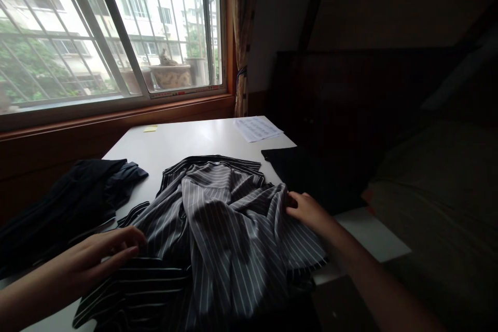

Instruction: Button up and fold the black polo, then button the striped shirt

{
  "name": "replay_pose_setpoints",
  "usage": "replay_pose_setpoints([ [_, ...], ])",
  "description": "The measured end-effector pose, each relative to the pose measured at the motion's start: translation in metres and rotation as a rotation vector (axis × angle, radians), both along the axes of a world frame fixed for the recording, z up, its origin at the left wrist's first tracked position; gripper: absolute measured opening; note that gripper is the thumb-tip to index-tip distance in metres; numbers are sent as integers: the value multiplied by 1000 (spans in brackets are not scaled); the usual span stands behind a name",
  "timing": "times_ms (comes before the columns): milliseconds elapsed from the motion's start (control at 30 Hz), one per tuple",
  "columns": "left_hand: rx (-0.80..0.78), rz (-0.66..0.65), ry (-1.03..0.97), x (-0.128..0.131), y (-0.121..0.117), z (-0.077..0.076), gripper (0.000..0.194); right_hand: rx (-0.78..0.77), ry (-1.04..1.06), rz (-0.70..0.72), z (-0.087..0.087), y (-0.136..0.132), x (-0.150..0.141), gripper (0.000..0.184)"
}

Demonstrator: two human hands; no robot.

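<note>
A crumpled striped shirt (237, 233) lies across the white table (187, 137), its grey, white-lined fabric uppermost. Darker black-and-white striped cloth (151, 282) shows around its edges; whether this is part of the same garment, I cannot tell. At the shirt's right side, my right hand (307, 210) pinches a fold between thumb and fingers. My left hand (105, 251) hovers over or rests lightly on the left edge of the striped cloth, thumb and fingers apart and slightly bent.
A dark garment pile (73, 202) lies on the table's left side. Another dark cloth (311, 174) is on the right. Printed sheets (257, 128) and a yellow note (150, 128) lie at the back, below a barred window (116, 31) with a curtain (241, 36) beside it.
</note>
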State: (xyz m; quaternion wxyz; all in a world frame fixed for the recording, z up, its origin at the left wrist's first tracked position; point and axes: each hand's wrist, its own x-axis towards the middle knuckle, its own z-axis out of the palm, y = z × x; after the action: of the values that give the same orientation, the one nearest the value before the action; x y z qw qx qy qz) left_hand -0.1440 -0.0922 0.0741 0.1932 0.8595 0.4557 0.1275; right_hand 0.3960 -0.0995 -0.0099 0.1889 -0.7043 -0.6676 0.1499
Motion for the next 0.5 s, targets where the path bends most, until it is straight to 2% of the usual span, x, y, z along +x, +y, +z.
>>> replay_pose_setpoints([
  [33,-82,-28,26,14,3,5,23,-2,26,25,3,-1,-6,11],
  [100,-124,-94,37,39,9,12,22,41,100,74,13,-6,-21,11],
  [233,-7,-233,-29,84,25,14,26,184,267,182,41,-29,-60,11],
  [267,3,-267,-35,95,31,12,26,207,280,254,48,-37,-72,9],
  [333,14,-298,-50,119,42,6,24,217,241,505,61,-53,-96,5],
  [400,60,-295,-99,146,54,1,24,163,134,721,68,-66,-118,11],
  [500,134,-274,-123,191,71,-5,32,100,-26,867,69,-77,-143,27],
])
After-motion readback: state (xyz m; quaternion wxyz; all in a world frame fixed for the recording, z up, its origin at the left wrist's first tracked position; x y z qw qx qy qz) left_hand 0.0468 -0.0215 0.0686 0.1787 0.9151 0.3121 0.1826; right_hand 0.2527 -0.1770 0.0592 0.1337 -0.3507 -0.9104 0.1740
